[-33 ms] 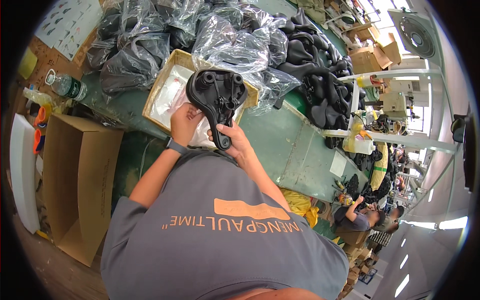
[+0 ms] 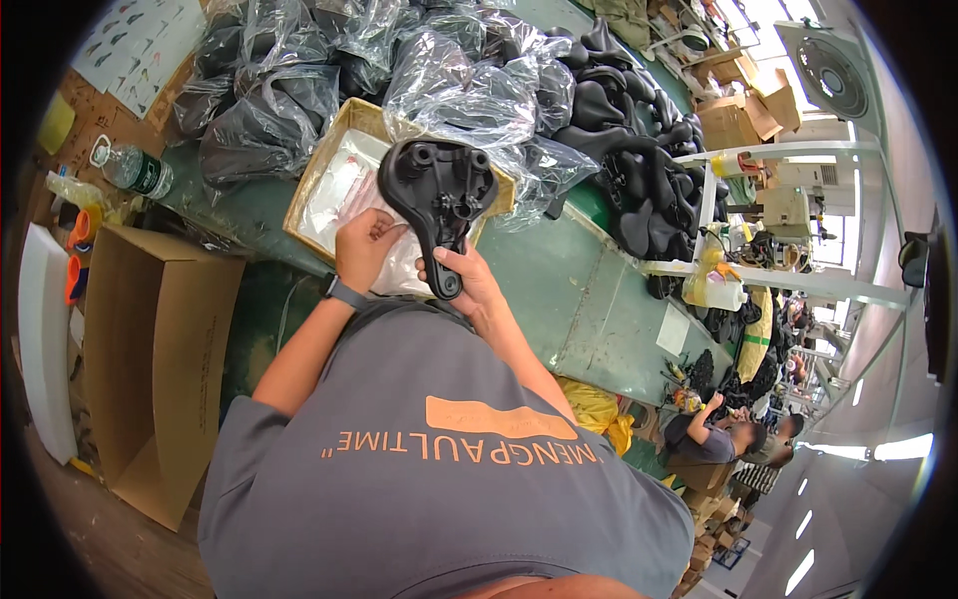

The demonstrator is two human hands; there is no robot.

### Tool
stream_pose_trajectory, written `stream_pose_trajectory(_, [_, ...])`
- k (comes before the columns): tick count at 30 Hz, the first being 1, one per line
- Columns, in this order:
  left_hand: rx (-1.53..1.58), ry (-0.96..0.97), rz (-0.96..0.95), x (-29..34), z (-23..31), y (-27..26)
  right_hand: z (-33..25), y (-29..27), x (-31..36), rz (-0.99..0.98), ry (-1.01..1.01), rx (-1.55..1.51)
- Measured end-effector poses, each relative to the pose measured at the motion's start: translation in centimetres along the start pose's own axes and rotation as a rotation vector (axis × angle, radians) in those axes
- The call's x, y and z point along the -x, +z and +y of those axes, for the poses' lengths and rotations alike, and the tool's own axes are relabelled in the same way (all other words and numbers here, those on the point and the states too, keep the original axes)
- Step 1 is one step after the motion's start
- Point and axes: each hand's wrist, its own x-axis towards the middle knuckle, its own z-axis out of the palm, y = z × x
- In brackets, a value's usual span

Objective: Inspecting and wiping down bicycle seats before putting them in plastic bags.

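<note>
A black bicycle saddle (image 2: 436, 190) is held underside up, so its rails and two round bumpers at the wide end show. My right hand (image 2: 469, 280) grips it by the narrow nose, thumb on top. Just left of the saddle, my left hand (image 2: 364, 245) has its fingers curled and pinched together; what is between them, if anything, is too small to make out. Both hands are over an open cardboard box (image 2: 311, 185) lined with white and clear plastic film (image 2: 349, 175). A dark band circles my left wrist.
Saddles in clear plastic bags (image 2: 459, 85) are heaped behind the box. Bare black saddles (image 2: 639, 180) pile up to the right on the green table (image 2: 599, 299). At left are a water bottle (image 2: 135, 170), orange-handled scissors (image 2: 76, 275) and a tall open carton (image 2: 165, 369). People (image 2: 718, 434) sit far right.
My left hand has drawn slightly left, away from the saddle's edge. The wide end of the saddle has shifted a little to the right, still in my right hand.
</note>
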Motion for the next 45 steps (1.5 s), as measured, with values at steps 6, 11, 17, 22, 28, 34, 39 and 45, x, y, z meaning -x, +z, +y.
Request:
stream_pose_trajectory(6, [-0.093,0.017,-0.270,0.1,1.4,-5.2,-3.7,-3.5,0.9,0.168,-0.172,0.103])
stream_pose_trajectory(11, [-0.079,-0.046,-0.261,0.3,1.6,-3.9,-6.9,-3.1,4.6,0.233,-0.166,0.293])
stream_pose_trajectory(17, [-0.223,0.275,-0.219,0.7,4.2,0.2,-4.8,0.1,8.0,0.017,-0.021,0.130])
stream_pose_trajectory(22, [-0.063,-0.079,-0.640,2.2,5.1,2.0,-4.6,2.5,4.9,0.017,-0.055,0.196])
stream_pose_trajectory(28, [0.670,-0.473,-0.501,3.9,1.5,0.3,-3.3,0.9,6.3,0.100,-0.016,0.034])
stream_pose_trajectory(34, [1.365,-0.753,0.062,-0.7,7.6,-5.9,-4.1,-1.7,9.5,-0.042,-0.222,-0.168])
stream_pose_trajectory(39, [0.786,-0.538,-0.370,-1.3,7.0,-5.4,-6.1,-1.3,11.1,-0.064,-0.234,0.419])
stream_pose_trajectory(45, [0.354,0.063,0.030,-1.9,12.1,-0.1,-3.7,3.3,10.7,0.345,-0.302,1.462])
